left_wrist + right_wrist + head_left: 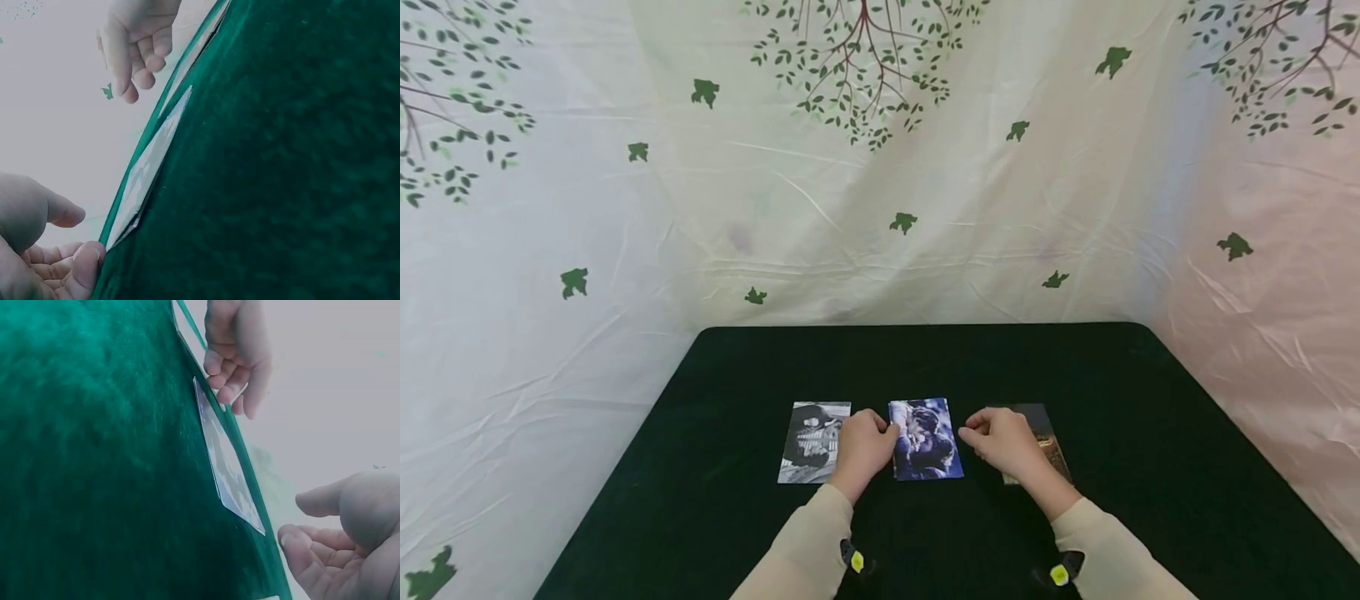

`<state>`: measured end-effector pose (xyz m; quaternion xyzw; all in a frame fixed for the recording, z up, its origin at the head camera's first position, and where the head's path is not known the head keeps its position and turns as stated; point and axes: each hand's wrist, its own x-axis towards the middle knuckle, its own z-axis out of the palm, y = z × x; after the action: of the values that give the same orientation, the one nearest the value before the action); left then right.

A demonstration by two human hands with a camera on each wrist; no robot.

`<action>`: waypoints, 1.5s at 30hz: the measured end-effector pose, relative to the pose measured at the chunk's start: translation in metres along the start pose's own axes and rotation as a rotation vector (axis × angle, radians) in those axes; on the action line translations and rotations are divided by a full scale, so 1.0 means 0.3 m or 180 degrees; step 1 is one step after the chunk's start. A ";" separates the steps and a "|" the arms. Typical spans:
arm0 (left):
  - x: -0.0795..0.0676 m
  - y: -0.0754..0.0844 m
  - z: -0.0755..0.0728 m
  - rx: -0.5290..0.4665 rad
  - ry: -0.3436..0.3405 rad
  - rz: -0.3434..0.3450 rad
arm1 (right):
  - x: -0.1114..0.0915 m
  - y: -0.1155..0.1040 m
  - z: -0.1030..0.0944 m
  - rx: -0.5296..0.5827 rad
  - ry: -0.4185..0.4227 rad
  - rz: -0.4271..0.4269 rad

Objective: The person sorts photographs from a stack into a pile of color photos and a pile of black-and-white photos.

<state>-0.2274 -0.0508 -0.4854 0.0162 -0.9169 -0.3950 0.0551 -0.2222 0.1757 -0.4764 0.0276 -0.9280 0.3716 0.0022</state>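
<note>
Three picture cards lie in a row on the dark green table cloth. The middle one, a blue-and-white picture card (pixel 927 440), seems to be a small stack, with more than one edge showing in the left wrist view. My left hand (pixel 862 447) is at its left edge, fingers loosely bent, thumb apart from the forefinger; whether a fingertip touches the edge, I cannot tell. Just off the right edge hovers my right hand (pixel 1004 439), holding nothing. It partly covers a dark picture card (pixel 1051 437). A black-and-white picture card (pixel 808 443) lies left of my left hand.
The table (pixel 925 358) has rounded far corners and a dark green cloth. Behind and beside it hangs a pale curtain (pixel 820 225) printed with leaves and branches. Dark wrist devices with yellow marks (pixel 857 562) sit at both sleeves.
</note>
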 end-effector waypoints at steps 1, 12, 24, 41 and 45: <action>-0.001 -0.006 0.001 0.0008 -0.0022 -0.0020 | 0.005 -0.003 0.012 0.0003 0.0004 0.0033; -0.001 -0.031 0.017 0.0119 -0.0047 0.0080 | 0.012 -0.032 0.071 -0.0085 -0.0232 0.0224; -0.004 -0.028 0.030 0.0230 -0.0125 0.0162 | 0.012 -0.024 0.092 -0.0192 -0.0153 0.0183; -0.013 -0.021 0.033 0.0230 -0.0205 0.0129 | 0.007 -0.024 0.117 -0.0318 -0.0046 0.0106; -0.012 -0.020 0.032 0.0201 -0.0256 0.0076 | 0.010 -0.029 0.119 -0.0294 -0.0027 0.0146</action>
<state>-0.2249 -0.0477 -0.4967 -0.0089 -0.9305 -0.3655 0.0224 -0.2242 0.1445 -0.4961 0.0077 -0.9446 0.3281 -0.0090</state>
